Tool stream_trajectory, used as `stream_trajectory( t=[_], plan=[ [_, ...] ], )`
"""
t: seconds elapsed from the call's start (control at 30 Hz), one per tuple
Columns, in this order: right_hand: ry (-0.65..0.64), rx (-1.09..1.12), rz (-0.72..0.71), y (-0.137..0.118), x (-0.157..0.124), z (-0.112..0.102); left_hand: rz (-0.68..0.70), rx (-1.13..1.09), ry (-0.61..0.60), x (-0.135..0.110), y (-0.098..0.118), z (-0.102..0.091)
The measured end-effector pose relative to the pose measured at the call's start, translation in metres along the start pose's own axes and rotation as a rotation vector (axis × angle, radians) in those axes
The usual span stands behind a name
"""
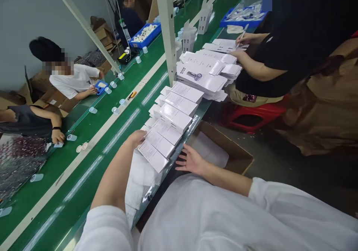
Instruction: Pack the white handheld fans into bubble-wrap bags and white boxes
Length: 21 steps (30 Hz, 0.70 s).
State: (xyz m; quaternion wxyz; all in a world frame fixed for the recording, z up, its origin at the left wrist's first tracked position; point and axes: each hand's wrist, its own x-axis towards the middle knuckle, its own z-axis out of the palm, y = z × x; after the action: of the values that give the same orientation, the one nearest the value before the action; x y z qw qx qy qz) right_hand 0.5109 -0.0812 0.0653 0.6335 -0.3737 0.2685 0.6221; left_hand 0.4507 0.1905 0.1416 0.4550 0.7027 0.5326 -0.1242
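My left hand [137,138] curls over the near end of a long overlapping row of flat white cartons [167,131] lying on the green conveyor's edge. Under my left forearm lies a white plastic-wrapped bundle [140,184]. My right hand [190,160] hangs open with fingers spread, holding nothing, just beyond the belt's side rail and above an open cardboard box [237,154]. Farther along, a taller pile of printed white cartons [201,75] sits near a co-worker's hand holding a pen [242,37].
The green conveyor belt [67,176] runs diagonally, dotted with small clear cups [71,137]. Seated co-workers work along its far side. Blue trays of parts [145,34] stand farther up, and a white steel upright [167,31] rises beside the cartons. A red stool [251,116] stands on the right.
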Motion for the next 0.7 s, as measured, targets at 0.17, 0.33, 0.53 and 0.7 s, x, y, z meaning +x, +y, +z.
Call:
stream_trajectory(
  t=[0.17, 0.33, 0.53, 0.7],
  plan=[
    [-0.041, 0.105, 0.123, -0.012, 0.011, 0.006, 0.093, 0.007, 0.208, -0.033, -0.048, -0.024],
    [-0.050, 0.159, 0.250, -0.008, 0.011, 0.017, -0.138, -0.499, -0.095, -0.098, -0.113, 0.020],
    [0.019, 0.074, 0.291, 0.009, 0.006, 0.025, -0.146, -0.960, -0.134, -0.109, -0.122, 0.094],
    [-0.077, -0.592, 0.203, 0.036, 0.002, -0.012, -0.095, -1.018, -0.104, -0.124, -0.168, 0.062]
  ],
)
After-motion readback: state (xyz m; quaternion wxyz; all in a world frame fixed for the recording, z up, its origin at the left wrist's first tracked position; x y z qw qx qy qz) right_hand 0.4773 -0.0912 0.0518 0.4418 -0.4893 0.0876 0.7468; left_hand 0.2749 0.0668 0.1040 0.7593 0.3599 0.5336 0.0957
